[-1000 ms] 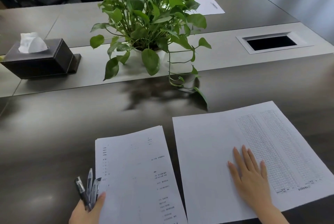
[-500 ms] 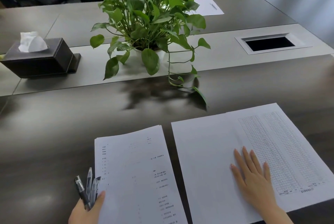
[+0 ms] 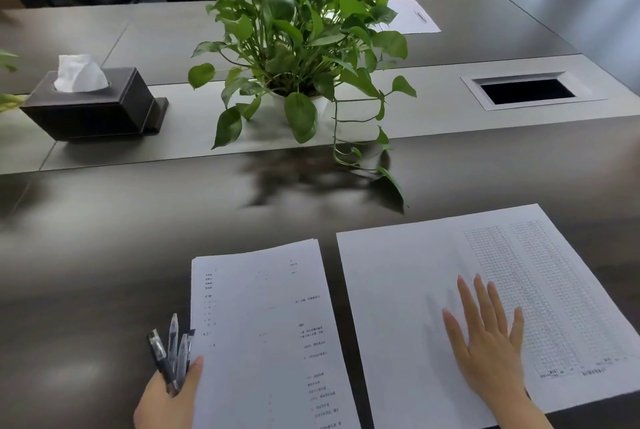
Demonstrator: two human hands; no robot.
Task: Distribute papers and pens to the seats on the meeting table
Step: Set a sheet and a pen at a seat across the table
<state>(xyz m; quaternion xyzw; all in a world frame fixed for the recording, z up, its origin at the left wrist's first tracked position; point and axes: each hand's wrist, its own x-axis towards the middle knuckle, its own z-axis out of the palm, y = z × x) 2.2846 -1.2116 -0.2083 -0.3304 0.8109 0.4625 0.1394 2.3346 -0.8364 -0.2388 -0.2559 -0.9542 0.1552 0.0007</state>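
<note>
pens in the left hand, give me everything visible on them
A bunch of pens, about four as far as can be counted, gripped in the left hand together with the paper stack. Dark and translucent barrels that look like plastic, one with a black grip section. They fan up and away from the fist, along the stack's left edge, tips toward the plant side. Lower ends are hidden in the hand.

A potted plant [image 3: 298,47] stands right of a tissue box [image 3: 93,103].

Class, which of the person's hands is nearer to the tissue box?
Left. The left hand, gripping pens, sits below the tissue box; the right hand lies farther right.
</note>
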